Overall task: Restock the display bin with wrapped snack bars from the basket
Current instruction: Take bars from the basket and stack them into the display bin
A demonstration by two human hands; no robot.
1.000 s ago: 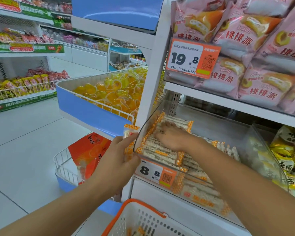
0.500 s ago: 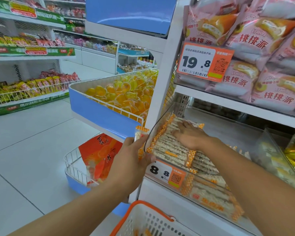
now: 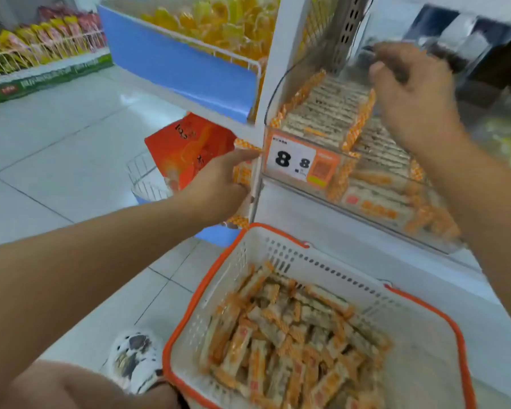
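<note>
At the left corner of the clear display bin (image 3: 281, 84), the left hand (image 3: 216, 191) has its grip closed round a small stack of wrapped snack bars (image 3: 242, 175), fingers curled over their orange-ended wrappers, holding them upright just outside the bin's front left edge and against the white shelf upright (image 3: 281, 48). The right hand (image 3: 416, 95) hovers above the bin, over the bars already lying there; its grip holds nothing, the fingers loosely bent and spread, though motion blur hides exactly how they lie. Inside the bin, a row of bars (image 3: 325, 113) lies side by side in a neat stack at the left end, with more bars lower and further right seen through the clear front wall. An orange-and-white price tag (image 3: 301, 160) reading 8.8 is fixed to the bin's front, just right of the left hand. Below the shelf, near the person, stands a white basket (image 3: 278, 255) with an orange rim, and a loose heap of the same snack bars (image 3: 292, 343) covers its bottom, lying at all angles. Left of the basket a white patterned shoe (image 3: 136, 358) rests on the pale tiled floor (image 3: 56, 160). Behind the left hand a red-orange packet (image 3: 189, 143) leans in a low wire bin, and above it a blue-fronted wire bin (image 3: 174, 63) holds yellow and orange wrapped sweets. Further left, across the aisle, a shelf (image 3: 42, 75) carries yellow and red packets.
</note>
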